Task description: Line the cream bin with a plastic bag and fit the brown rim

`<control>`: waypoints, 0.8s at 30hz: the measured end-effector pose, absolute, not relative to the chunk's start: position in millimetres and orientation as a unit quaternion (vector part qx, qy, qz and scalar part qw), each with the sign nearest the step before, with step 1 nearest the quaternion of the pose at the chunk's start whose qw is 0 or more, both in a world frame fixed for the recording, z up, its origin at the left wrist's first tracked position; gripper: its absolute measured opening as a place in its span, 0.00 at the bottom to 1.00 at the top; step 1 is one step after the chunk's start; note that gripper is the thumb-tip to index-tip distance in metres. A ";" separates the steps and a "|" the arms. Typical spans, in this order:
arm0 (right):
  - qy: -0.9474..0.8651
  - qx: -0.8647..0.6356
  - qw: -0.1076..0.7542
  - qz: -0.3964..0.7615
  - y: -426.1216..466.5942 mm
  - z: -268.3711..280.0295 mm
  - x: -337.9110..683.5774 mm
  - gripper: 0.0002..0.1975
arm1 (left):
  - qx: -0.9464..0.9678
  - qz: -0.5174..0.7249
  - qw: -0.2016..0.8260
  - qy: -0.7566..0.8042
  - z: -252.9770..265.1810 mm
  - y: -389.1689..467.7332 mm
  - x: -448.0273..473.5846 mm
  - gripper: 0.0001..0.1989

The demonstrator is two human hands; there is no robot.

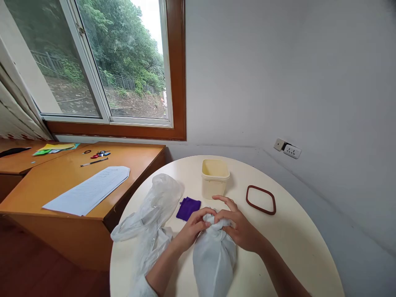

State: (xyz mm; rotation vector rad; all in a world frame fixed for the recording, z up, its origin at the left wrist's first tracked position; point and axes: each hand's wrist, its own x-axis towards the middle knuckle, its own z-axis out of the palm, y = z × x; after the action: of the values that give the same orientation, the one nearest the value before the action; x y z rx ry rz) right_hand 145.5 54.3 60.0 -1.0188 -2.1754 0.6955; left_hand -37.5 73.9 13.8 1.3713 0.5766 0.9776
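A white cloth bundle [215,260] lies on the round table in front of me, twisted and knotted at its far end. My left hand [194,229] pinches the knot from the left with thumb and fingers. From the right, my right hand [236,225] grips the same knot, its index finger raised. Just beyond the knot stands a cream plastic container [215,181], upright with its top uncovered. A folded purple cloth [188,208] lies beside my left hand. What the bundle holds, if anything, is hidden.
A crumpled clear plastic bag [154,206] spreads along the left of the cream round table [287,247]. A brown rectangular ring [261,200] lies at the right. The wooden desk [139,154] holds papers [93,189], a pen [94,162] and small items. Wall sockets [292,151] are at the right.
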 end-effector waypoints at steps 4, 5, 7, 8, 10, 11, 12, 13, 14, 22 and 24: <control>-0.840 -0.380 0.300 0.246 52.8 59.9 146.7 0.15 | 0.618 0.411 0.612 0.274 17.1 73.9 -37.8 0.10; -0.846 -0.377 0.294 0.237 52.3 60.0 146.4 0.15 | 0.621 0.404 0.610 0.281 18.0 73.8 -37.3 0.10; -0.859 -0.371 0.284 0.212 51.6 60.2 144.5 0.15 | 0.623 0.397 0.603 0.301 19.1 73.7 -35.8 0.09; -0.865 -0.366 0.280 0.196 51.4 60.1 143.0 0.15 | 0.623 0.395 0.599 0.311 19.3 73.8 -34.8 0.10; -0.878 -0.353 0.279 0.162 51.1 59.2 139.5 0.16 | 0.624 0.393 0.590 0.330 19.3 74.1 -32.8 0.10; -0.884 -0.346 0.279 0.145 51.1 58.3 137.7 0.16 | 0.624 0.393 0.586 0.336 19.3 74.3 -31.8 0.10; -0.889 -0.339 0.281 0.128 51.2 57.0 136.1 0.16 | 0.625 0.395 0.581 0.340 19.4 74.6 -31.0 0.11; -0.893 -0.332 0.282 0.111 51.3 55.4 134.7 0.16 | 0.626 0.400 0.575 0.344 19.5 74.9 -30.2 0.12; -0.897 -0.323 0.285 0.097 51.5 53.5 133.4 0.16 | 0.628 0.406 0.567 0.347 19.7 75.2 -29.6 0.13; -0.898 -0.286 0.331 0.047 54.9 38.5 126.7 0.15 | 0.647 0.451 0.526 0.318 17.2 78.4 -31.6 0.12; -0.893 -0.286 0.345 0.036 54.8 38.6 126.6 0.15 | 0.642 0.454 0.533 0.313 15.9 79.7 -34.2 0.11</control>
State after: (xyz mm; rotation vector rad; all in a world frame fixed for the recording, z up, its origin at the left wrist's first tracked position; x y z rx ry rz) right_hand 126.6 54.8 38.6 -0.7425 -2.3199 0.0942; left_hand -34.2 79.7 15.9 1.5300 0.7460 1.0835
